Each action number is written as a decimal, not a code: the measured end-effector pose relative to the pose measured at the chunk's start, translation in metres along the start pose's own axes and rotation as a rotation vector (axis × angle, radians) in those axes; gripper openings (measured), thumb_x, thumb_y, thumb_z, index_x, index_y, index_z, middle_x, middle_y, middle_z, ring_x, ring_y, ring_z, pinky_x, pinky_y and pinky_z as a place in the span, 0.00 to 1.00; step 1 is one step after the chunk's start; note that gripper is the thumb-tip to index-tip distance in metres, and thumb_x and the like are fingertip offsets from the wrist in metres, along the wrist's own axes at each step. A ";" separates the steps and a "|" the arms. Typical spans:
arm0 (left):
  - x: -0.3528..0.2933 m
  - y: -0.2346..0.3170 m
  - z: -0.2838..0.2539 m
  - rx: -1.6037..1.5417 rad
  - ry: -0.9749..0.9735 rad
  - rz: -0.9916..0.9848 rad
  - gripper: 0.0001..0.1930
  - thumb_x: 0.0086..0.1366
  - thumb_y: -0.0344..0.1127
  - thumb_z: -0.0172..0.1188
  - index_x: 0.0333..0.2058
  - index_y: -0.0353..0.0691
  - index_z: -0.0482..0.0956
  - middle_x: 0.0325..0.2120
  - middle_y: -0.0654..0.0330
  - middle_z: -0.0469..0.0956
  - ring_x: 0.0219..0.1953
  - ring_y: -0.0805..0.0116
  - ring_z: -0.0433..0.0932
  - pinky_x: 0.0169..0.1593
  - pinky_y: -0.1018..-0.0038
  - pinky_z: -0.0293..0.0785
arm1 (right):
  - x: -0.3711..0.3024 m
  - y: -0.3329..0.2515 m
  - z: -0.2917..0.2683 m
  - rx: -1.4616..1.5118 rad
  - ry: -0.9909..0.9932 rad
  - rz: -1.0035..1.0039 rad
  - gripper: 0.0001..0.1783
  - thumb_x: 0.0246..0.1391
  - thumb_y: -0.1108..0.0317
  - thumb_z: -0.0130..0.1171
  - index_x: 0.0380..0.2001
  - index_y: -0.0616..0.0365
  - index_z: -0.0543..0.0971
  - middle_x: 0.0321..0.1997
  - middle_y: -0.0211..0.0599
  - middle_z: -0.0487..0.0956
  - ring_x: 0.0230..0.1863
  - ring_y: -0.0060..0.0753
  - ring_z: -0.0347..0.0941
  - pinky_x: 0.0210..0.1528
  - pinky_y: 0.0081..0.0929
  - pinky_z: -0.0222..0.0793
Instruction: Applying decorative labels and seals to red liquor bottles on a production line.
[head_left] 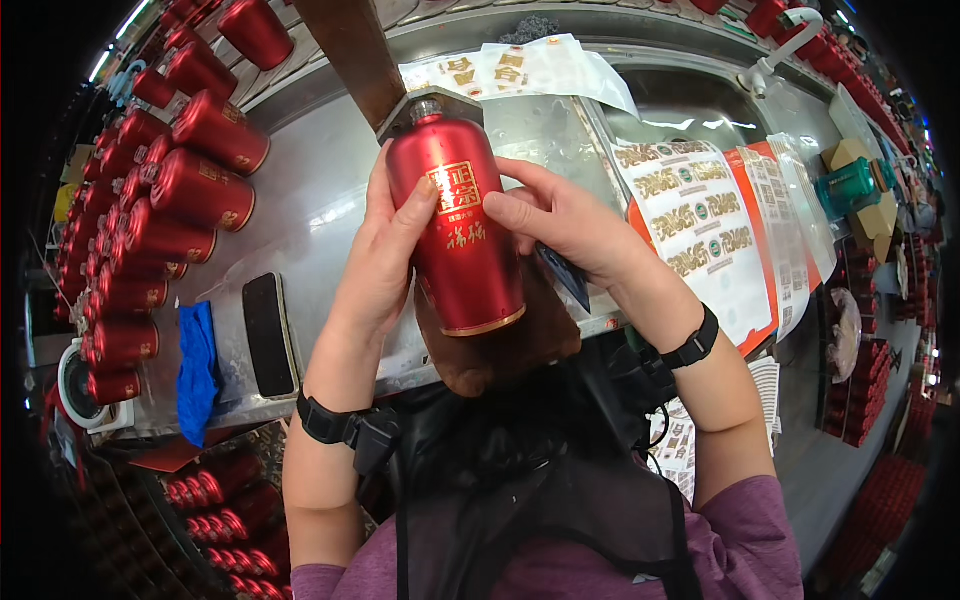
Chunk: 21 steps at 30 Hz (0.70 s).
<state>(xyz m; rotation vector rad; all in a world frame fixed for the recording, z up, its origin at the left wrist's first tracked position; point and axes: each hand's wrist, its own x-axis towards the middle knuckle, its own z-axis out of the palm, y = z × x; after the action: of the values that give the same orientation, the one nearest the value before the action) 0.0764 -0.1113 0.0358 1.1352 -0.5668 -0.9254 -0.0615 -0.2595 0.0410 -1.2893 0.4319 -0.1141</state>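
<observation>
A glossy red bottle (465, 275) with gold lettering lies tilted between my two hands, its clear neck pointing away from me. My left hand (378, 250) wraps its left side, the thumb resting on the gold square emblem. On the other side my right hand (575, 225) grips the bottle, thumb on the front and fingers partly hidden behind. A dark blue flat piece (563, 277) shows beneath my right palm; whether that hand holds it is unclear. Under the bottle's base is a brown cloth or pad (480, 368). The neck is close to a metal bracket (393, 122) on a brown post.
Many red bottles (205, 190) line the left side. A black phone (268, 335) and blue cloth (197, 365) lie on the metal table (330, 230). Gold label sheets (700, 200) are at right, with another sheet (500, 68) at the back. A white faucet (785, 50) stands far right.
</observation>
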 end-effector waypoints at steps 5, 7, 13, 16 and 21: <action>-0.002 -0.001 -0.001 -0.013 -0.004 0.003 0.36 0.71 0.45 0.57 0.70 0.38 0.52 0.62 0.54 0.65 0.64 0.65 0.65 0.67 0.67 0.60 | -0.004 0.006 -0.012 0.106 0.102 0.037 0.33 0.66 0.47 0.55 0.60 0.66 0.72 0.39 0.34 0.82 0.30 0.15 0.71 0.36 0.14 0.69; -0.003 0.000 -0.002 -0.027 -0.011 -0.008 0.35 0.72 0.44 0.56 0.69 0.37 0.53 0.62 0.55 0.66 0.64 0.66 0.66 0.67 0.67 0.61 | -0.009 0.008 -0.022 0.196 0.163 0.074 0.31 0.68 0.46 0.51 0.57 0.65 0.75 0.38 0.34 0.82 0.29 0.15 0.70 0.37 0.14 0.69; -0.011 -0.001 0.005 -0.037 0.016 0.001 0.33 0.71 0.40 0.57 0.69 0.38 0.54 0.61 0.55 0.67 0.62 0.68 0.68 0.65 0.68 0.64 | -0.041 0.015 -0.025 0.332 0.244 0.049 0.19 0.67 0.64 0.54 0.56 0.64 0.75 0.46 0.35 0.80 0.45 0.19 0.76 0.48 0.18 0.71; -0.011 0.000 0.008 -0.030 0.035 -0.032 0.35 0.70 0.36 0.59 0.69 0.39 0.52 0.60 0.56 0.68 0.60 0.68 0.70 0.64 0.69 0.67 | -0.057 0.016 -0.009 0.354 0.169 -0.049 0.22 0.60 0.77 0.60 0.57 0.63 0.72 0.47 0.33 0.79 0.46 0.21 0.76 0.51 0.19 0.71; -0.010 0.000 0.014 0.016 0.054 -0.023 0.40 0.65 0.32 0.64 0.70 0.41 0.50 0.57 0.56 0.70 0.56 0.68 0.73 0.59 0.69 0.73 | -0.065 0.012 0.014 0.331 0.164 -0.003 0.20 0.55 0.78 0.65 0.50 0.61 0.72 0.44 0.32 0.78 0.44 0.18 0.75 0.47 0.18 0.73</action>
<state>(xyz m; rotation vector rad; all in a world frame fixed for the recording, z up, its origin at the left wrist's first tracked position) 0.0605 -0.1097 0.0417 1.1793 -0.5190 -0.9086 -0.1175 -0.2227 0.0490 -0.9582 0.5279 -0.2838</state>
